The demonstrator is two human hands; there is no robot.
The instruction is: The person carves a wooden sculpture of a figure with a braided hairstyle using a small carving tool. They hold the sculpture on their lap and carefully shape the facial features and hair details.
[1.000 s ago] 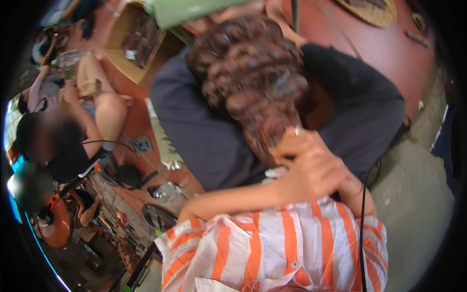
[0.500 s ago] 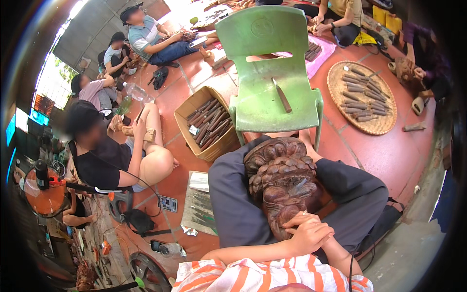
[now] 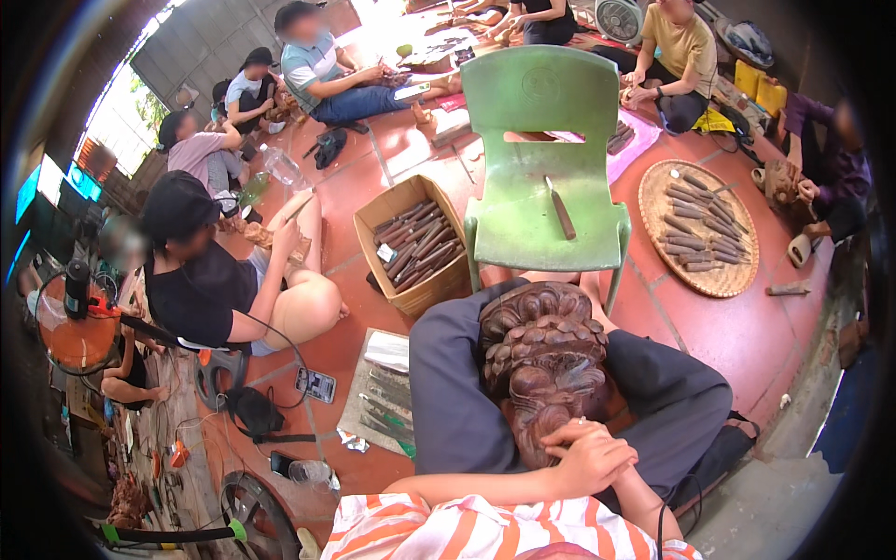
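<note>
My left hand (image 3: 590, 467) and my right hand (image 3: 574, 432) are clasped together, fingers closed over each other, with no tool visible in them. The right hand is partly covered by the left, and a ring shows on a finger. Both rest at the near end of a dark brown wood carving (image 3: 549, 347) with rounded, scalloped relief. It lies between my bent legs (image 3: 457, 392). Beyond it, a wooden-handled chisel (image 3: 562, 213) lies on the seat of a green plastic chair (image 3: 523, 245), out of my hands' hold.
Left of the chair, a cardboard box (image 3: 411, 303) holds several dark-handled tools. A round woven tray (image 3: 651, 191) at right carries more. On the left floor are a board (image 3: 359, 408) with tools and a phone (image 3: 315, 385). Nearby, a person (image 3: 201, 289) holds pale wood; others sit farther back.
The view has shifted, so the chair, box and tray appear lower and farther right. My hands stay clasped on the carving. The chisel still lies on the chair.
</note>
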